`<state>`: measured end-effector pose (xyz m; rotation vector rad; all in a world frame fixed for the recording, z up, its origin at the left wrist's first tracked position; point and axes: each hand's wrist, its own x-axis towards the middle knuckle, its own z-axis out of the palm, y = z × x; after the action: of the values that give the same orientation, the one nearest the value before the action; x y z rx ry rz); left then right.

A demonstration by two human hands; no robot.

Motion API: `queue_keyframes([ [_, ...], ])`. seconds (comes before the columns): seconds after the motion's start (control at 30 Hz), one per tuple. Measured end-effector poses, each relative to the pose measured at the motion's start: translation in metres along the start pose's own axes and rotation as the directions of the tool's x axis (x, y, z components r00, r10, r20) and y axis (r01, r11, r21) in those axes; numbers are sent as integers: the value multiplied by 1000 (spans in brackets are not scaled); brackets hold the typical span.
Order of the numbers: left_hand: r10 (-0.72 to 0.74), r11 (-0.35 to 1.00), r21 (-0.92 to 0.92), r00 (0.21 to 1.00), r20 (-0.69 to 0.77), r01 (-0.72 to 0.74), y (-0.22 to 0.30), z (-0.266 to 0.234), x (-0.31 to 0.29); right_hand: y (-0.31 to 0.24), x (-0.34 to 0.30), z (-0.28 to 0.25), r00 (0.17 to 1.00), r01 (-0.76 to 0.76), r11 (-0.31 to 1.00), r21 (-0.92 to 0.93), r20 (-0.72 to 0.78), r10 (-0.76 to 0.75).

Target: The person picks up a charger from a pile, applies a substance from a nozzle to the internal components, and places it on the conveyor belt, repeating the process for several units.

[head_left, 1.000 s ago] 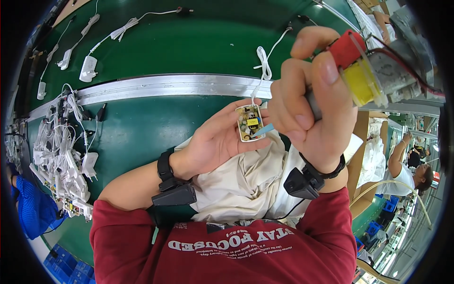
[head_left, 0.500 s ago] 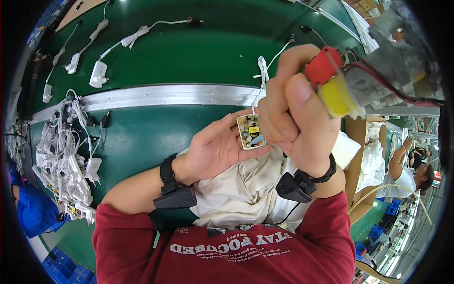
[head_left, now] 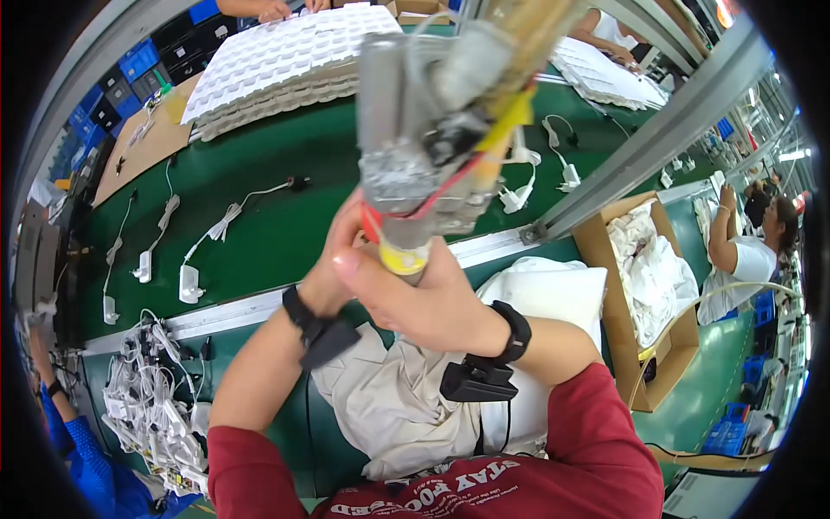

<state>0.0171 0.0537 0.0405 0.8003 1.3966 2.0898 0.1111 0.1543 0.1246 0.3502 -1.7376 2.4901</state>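
My right hand (head_left: 432, 303) is closed around the lower end of a blurred, grey hand-held tool (head_left: 402, 186) wrapped in clear, red and yellow tape. The tool stands upright in front of my hands and covers much of them. Close against it on the left is my left hand (head_left: 333, 277), its fingers mostly hidden behind the tool and my right hand. Whatever lies between the hands is out of sight; the open white adapter does not show. Under my wrists a cream cloth (head_left: 389, 398) is bunched in my lap.
A tangled heap of white adapters and cables (head_left: 151, 398) lies at left. Beyond the metal rail (head_left: 233, 316), single corded adapters (head_left: 190, 281) rest on the green bench. White moulded trays (head_left: 285, 65) are stacked at the back. A carton (head_left: 618, 329) stands right; a slanted metal post (head_left: 640, 130) rises there.
The view has swung up, showing more of the bench. The tool has come from the upper right to the middle, and my hands have come together. The open adapter in my left hand is now hidden.
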Motion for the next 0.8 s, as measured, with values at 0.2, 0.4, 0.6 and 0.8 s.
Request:
queue_keyframes([
  [0.2, -228, 152, 988, 974, 3, 32, 47, 66, 80, -7, 1, -5, 1000, -11, 997, -74, 0, 11],
  [0.4, -140, -41, 999, 990, 18, -24, -22, -16, 67, 29, 19, -4, 956, 277, 952, -131, -61, -286],
  [0.6, 179, -259, 966, 982, 65, -17, 51, -94, -21, -1, 7, -18, 999, -50, 997, -50, 4, 50],
  [0.8, 68, -540, 679, 829, -555, 498, 99, -177, -103, -2, 9, -9, 993, -113, 993, -28, 26, 114],
])
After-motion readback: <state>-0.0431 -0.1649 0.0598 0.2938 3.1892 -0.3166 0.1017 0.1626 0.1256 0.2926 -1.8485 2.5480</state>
